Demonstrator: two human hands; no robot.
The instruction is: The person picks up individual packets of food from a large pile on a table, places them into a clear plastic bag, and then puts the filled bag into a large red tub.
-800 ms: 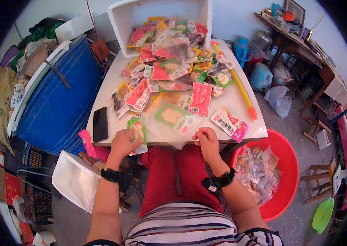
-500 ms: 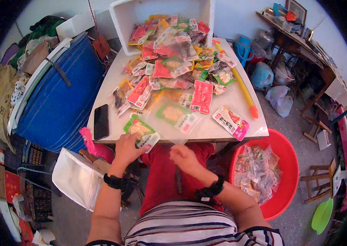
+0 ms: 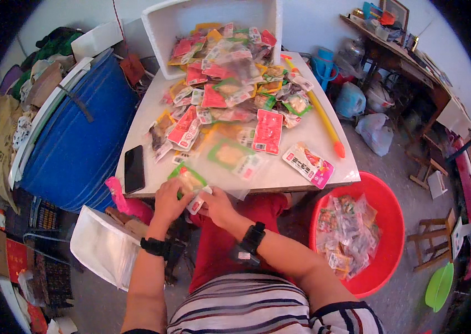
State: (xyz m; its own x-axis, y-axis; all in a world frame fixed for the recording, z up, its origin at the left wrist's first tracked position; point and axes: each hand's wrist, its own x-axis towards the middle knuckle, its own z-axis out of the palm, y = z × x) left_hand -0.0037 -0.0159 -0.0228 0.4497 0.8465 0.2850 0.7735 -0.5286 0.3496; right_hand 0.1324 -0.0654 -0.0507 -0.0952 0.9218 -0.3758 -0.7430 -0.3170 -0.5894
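My left hand grips a green-edged food pouch at the table's front edge, fingers curled on its left side. My right hand is closed on the same pouch's lower right end. Just beyond them lies a clear plastic bag with another green pouch in it. A pile of red, green and yellow pouches spreads back into a white foam box. A pink-and-white pouch lies at the right. A black phone lies at the left of the table.
A long yellow tube lies along the right edge. A red tub of packets stands at lower right. A blue barrel and a white foam container are at left. A wooden stool and green basin are at right.
My right hand has moved left from the clear bag onto the green pouch. The pouch has turned slightly, and its lower end is now held by both hands.
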